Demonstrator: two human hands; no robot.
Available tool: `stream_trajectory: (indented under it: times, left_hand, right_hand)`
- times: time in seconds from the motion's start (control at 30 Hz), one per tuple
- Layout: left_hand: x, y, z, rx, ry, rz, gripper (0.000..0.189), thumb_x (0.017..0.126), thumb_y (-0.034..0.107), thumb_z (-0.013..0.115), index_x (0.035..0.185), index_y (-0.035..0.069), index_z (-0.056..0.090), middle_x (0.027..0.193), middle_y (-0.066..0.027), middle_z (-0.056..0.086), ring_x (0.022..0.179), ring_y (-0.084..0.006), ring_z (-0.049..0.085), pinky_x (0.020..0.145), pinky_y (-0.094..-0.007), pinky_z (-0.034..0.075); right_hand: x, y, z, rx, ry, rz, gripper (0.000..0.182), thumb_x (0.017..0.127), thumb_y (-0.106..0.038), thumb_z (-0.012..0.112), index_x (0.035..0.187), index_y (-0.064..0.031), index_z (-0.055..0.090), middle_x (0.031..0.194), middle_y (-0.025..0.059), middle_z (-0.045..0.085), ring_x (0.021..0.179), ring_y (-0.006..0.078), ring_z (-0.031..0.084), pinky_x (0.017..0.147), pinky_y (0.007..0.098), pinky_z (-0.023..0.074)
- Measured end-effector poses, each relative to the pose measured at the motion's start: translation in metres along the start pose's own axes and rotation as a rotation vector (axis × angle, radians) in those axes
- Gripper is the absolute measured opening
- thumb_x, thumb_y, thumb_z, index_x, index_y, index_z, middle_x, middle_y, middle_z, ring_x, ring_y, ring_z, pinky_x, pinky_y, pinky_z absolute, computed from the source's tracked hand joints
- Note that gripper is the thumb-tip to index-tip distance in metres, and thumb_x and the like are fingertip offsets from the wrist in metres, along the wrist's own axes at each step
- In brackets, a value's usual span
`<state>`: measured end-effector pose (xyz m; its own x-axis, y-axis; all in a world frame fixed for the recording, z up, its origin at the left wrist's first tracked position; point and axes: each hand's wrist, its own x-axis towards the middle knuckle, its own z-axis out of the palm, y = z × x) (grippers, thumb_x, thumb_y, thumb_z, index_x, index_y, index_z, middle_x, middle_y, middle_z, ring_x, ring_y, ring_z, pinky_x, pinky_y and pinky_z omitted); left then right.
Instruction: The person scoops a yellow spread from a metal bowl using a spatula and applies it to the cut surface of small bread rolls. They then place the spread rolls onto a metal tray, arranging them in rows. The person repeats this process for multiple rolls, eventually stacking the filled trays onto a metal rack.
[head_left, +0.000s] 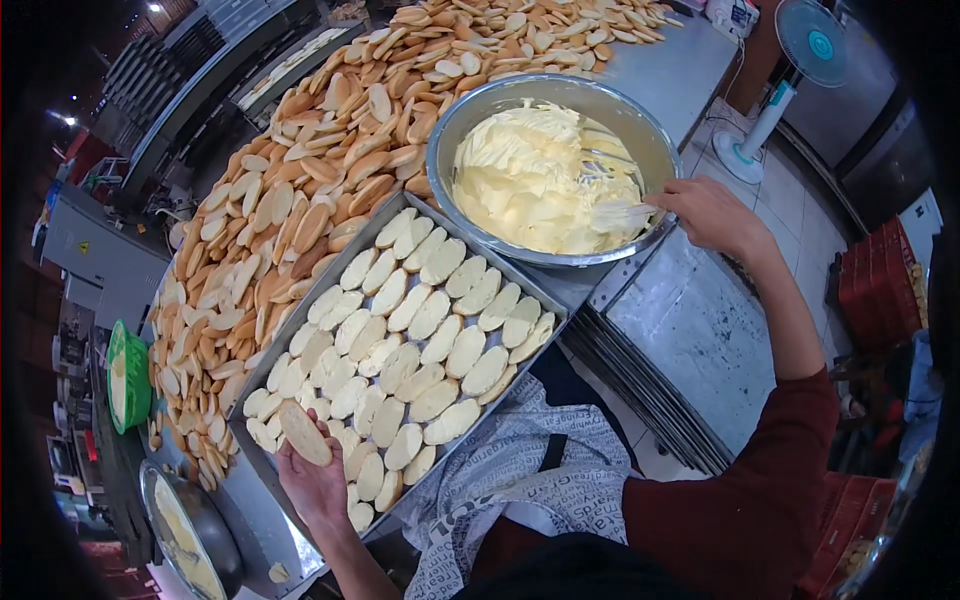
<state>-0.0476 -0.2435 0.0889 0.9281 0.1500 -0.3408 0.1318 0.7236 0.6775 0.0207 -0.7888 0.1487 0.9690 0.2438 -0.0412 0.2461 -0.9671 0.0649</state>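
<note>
My left hand (316, 476) holds a bread slice (305, 433), cut face up, over the near left corner of a metal tray (289, 337). Rows of oval bread slices (430, 315) with a pale spread lie in that tray. Beyond its right side stands a large steel bowl (439, 161) of pale yellow cream (525, 180). At the bowl's right rim my right hand (694, 210) grips a spatula (622, 215), its pale blade down in the cream. A heap of bread slices (360, 142) covers the table behind the tray and bowl.
Stacked metal trays (690, 322) stand right of the table corner. A second steel bowl (199, 517) with cream and a green basket (137, 375) are at the left. A fan (780, 112) stands on the floor at the upper right, with red crates (877, 289) below it.
</note>
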Motion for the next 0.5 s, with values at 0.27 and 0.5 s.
stream_trajectory:
  times: [0.27,0.5]
  left_hand:
    - [-0.004,-0.022,0.013,0.121,-0.14,0.101,0.051,0.097,0.025,0.043,0.137,-0.002,0.029,0.131,-0.0171,0.045,0.12,-0.0236,0.045,0.103,-0.0339,0.039]
    - [-0.014,-0.029,0.021,0.212,-0.121,0.14,0.052,0.096,0.028,0.046,0.137,-0.001,0.031,0.133,-0.013,0.045,0.12,-0.0186,0.046,0.101,-0.0302,0.039]
  right_hand:
    - [0.026,-0.027,-0.014,0.136,-0.035,0.026,0.03,0.078,-0.007,0.05,0.103,-0.0093,0.066,0.08,0.0166,0.062,0.084,0.0319,0.06,0.072,0.0425,0.0461]
    - [0.053,-0.03,-0.002,0.384,-0.205,-0.114,0.022,0.074,-0.007,0.052,0.088,-0.0055,0.069,0.071,0.0151,0.064,0.07,0.0299,0.062,0.065,0.0417,0.0449]
